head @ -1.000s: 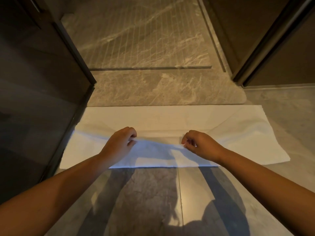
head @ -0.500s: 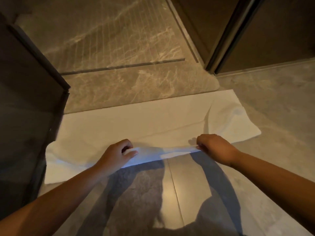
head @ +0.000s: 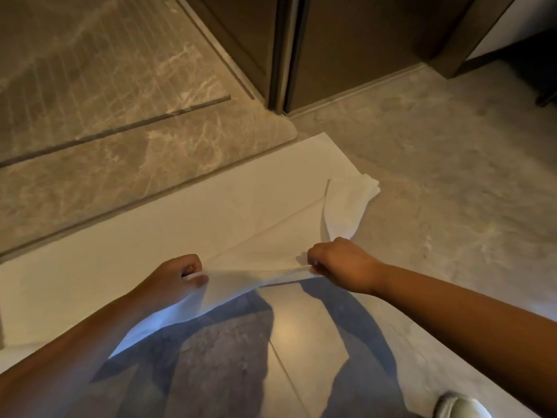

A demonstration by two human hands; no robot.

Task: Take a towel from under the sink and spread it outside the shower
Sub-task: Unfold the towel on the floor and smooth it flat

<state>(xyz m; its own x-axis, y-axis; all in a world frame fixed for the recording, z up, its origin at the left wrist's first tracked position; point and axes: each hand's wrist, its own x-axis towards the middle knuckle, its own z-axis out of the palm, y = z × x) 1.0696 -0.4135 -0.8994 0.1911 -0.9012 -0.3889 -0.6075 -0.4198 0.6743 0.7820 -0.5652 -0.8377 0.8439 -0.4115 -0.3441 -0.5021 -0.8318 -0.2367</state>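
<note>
While the towel [head: 156, 236] lies on the floor [head: 422, 176] along the shower threshold [head: 135, 152], both hands pinch its near edge and hold that edge slightly raised. The left hand [head: 171, 282] is closed on the edge near the middle. The right hand [head: 340, 263] is closed on the same edge further right, with the cloth taut between the two. The far right corner [head: 352, 203] is folded back on itself. A shoe [head: 461, 405] shows at bottom right.

I can read no text, label, brand, number or sign anywhere here; every surface I see is plain and unmarked.
</note>
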